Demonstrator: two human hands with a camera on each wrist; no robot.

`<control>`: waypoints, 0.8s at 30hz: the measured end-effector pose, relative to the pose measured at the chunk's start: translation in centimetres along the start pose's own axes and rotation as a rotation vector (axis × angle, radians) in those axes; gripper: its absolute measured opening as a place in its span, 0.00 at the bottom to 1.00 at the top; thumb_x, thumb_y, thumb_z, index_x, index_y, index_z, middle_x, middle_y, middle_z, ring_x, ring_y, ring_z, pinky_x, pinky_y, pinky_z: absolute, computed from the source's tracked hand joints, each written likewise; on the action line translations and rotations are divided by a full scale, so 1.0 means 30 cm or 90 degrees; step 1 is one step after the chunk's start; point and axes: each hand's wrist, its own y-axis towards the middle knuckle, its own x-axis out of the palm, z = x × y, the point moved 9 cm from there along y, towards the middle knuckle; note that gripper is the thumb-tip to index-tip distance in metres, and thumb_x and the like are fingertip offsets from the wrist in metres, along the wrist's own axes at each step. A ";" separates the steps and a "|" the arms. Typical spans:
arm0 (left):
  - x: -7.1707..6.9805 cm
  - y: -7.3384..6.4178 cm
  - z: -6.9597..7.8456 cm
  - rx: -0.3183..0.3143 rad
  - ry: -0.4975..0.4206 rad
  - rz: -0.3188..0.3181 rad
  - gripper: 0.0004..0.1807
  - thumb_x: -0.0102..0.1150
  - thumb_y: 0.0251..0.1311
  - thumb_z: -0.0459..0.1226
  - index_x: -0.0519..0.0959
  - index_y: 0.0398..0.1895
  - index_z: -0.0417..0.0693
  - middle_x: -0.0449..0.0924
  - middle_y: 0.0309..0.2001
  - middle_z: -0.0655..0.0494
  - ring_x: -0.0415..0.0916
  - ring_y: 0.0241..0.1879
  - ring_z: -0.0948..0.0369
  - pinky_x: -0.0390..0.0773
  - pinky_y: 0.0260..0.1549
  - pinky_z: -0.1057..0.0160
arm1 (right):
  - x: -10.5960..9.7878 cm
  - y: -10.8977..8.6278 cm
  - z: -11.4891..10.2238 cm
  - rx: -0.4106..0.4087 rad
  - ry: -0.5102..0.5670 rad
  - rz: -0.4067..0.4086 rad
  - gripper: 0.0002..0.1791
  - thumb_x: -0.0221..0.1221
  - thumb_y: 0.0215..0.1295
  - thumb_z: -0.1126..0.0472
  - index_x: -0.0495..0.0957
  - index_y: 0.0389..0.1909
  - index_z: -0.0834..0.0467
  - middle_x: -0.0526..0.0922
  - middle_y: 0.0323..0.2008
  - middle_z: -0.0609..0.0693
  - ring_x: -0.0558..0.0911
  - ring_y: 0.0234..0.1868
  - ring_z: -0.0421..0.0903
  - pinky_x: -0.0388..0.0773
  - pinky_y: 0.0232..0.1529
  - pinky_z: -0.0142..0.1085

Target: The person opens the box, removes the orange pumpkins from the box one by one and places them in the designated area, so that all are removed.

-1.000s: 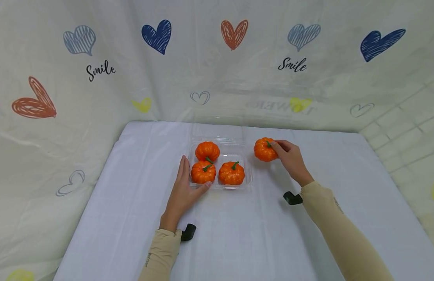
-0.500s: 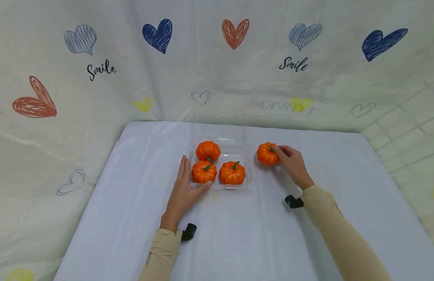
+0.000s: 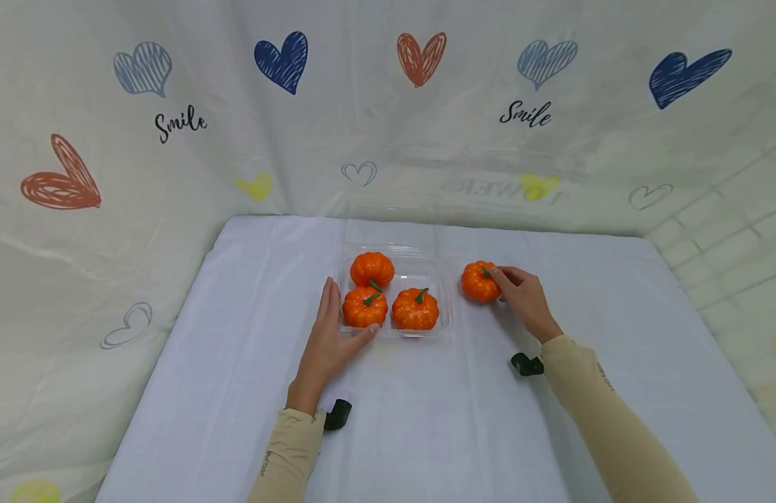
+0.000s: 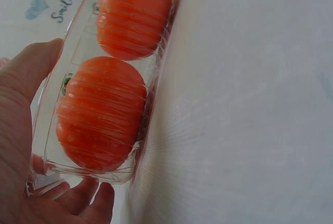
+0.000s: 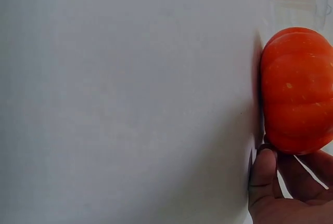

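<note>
An open clear plastic clamshell container (image 3: 444,328) stands on the cloth, with three small orange pumpkins inside: one at back left (image 3: 371,270), one at front left (image 3: 364,308) and one at front right (image 3: 415,310). My left hand (image 3: 327,342) rests against its front left corner, straight fingers along the left wall and thumb at the front wall. Right of the container, my right hand (image 3: 524,299) holds a fourth pumpkin (image 3: 480,283) by its right side, thumb near the green stem. In the right wrist view this pumpkin (image 5: 299,89) is low over the cloth; contact is unclear.
The transparent lid (image 3: 390,223) stands raised at the back of the container, before a pale curtain (image 3: 337,126) printed with hearts. White cloth (image 3: 425,419) covers the table. A black wrist-camera piece (image 3: 337,416) juts from the left cuff, another (image 3: 526,364) from the right.
The right hand has carried its pumpkin slightly toward me and to the right, lower beside the container. My left hand and the three pumpkins in the container have stayed put.
</note>
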 end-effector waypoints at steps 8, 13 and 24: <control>-0.005 0.002 0.003 0.006 -0.003 0.001 0.66 0.69 0.62 0.65 0.40 0.89 0.46 0.30 0.88 0.62 0.42 0.85 0.53 0.53 0.78 0.43 | 0.012 0.011 0.015 0.003 -0.023 -0.001 0.44 0.50 0.80 0.31 0.71 0.77 0.63 0.77 0.66 0.62 0.75 0.52 0.56 0.77 0.44 0.28; -0.007 0.001 0.004 0.006 -0.004 0.003 0.67 0.69 0.62 0.66 0.40 0.89 0.45 0.31 0.88 0.60 0.43 0.85 0.52 0.53 0.78 0.43 | 0.009 0.009 0.024 0.015 -0.024 0.014 0.45 0.46 0.81 0.30 0.69 0.79 0.63 0.77 0.61 0.63 0.75 0.50 0.56 0.78 0.46 0.33; -0.007 0.000 0.005 0.000 -0.004 0.003 0.66 0.71 0.63 0.62 0.41 0.89 0.43 0.31 0.88 0.59 0.41 0.85 0.51 0.53 0.78 0.41 | -0.032 -0.063 -0.036 -0.010 0.040 0.085 0.44 0.43 0.84 0.35 0.51 0.87 0.59 0.55 0.84 0.59 0.55 0.83 0.60 0.57 0.79 0.58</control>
